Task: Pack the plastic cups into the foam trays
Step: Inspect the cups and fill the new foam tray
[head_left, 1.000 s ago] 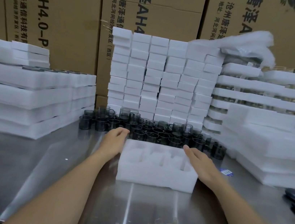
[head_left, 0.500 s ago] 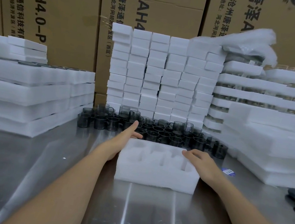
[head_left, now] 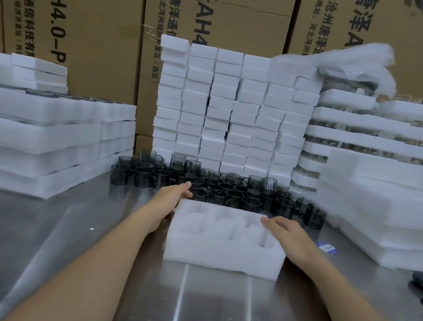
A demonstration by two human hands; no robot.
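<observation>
One foam tray [head_left: 222,246] sits dead centre on the steel desk [head_left: 58,234], white, with six hollows in two rows of three, as far as the blur lets me count. None of them holds a cup. Two hands are in play.

The left hand [head_left: 172,195] lies along the tray's left edge. Its fingers are straight and held together, pointing up the frame at the cups [head_left: 217,188], and they hold nothing. Whether the tips touch the nearest cup I cannot tell.

The right hand [head_left: 292,234] rests on the tray's upper right corner. Its fingers are loose, slightly apart and laid flat on the foam, gripping nothing.

The cups are dark, see-through and handled, standing packed together just above the tray. There are dozens, too many to count.

Above them rises a wall of small foam blocks [head_left: 233,114], six columns side by side. At the left of the frame is one stack of foam trays [head_left: 45,137], with dark cup rims showing in its upper layers. At the right is a pile of foam sheets [head_left: 374,210].

Printed cardboard boxes [head_left: 88,20] fill the top. One blue sticker [head_left: 327,248] lies on the desk right of the tray.
</observation>
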